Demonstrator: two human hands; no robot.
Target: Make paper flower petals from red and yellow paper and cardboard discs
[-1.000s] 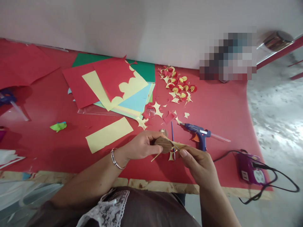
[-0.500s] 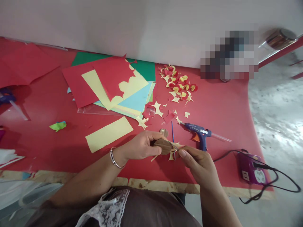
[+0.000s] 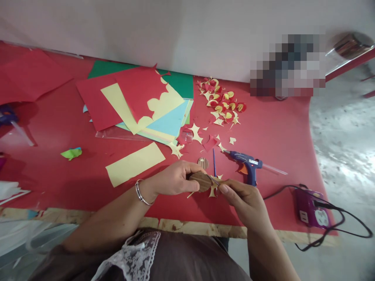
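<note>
My left hand (image 3: 175, 180) is closed on a brown striped piece of cardboard (image 3: 201, 181) with a rounded edge. A thin grey metal tool (image 3: 214, 180), its kind hidden by my fingers, is pinched in my right hand (image 3: 244, 197). Its tip meets the right edge of the cardboard. Just beyond lies a small round brown piece (image 3: 202, 162), beside a thin blue stick (image 3: 214, 162). Pale yellow paper scraps (image 3: 213, 191) lie under the tool. A blue glue gun (image 3: 246, 162) with an orange trigger rests right of my hands.
Coloured paper sheets (image 3: 114, 103) are stacked at the back left, near a yellow strip (image 3: 134, 164). Small red and yellow paper pieces (image 3: 225, 102) are heaped at the back. On the right sits a purple power socket (image 3: 312, 208) with a black cable. Another glue gun (image 3: 8, 117) lies far left.
Both hands stay almost in place on the cardboard and the tool. The tool's angle shifts slightly, and the view moves a little.
</note>
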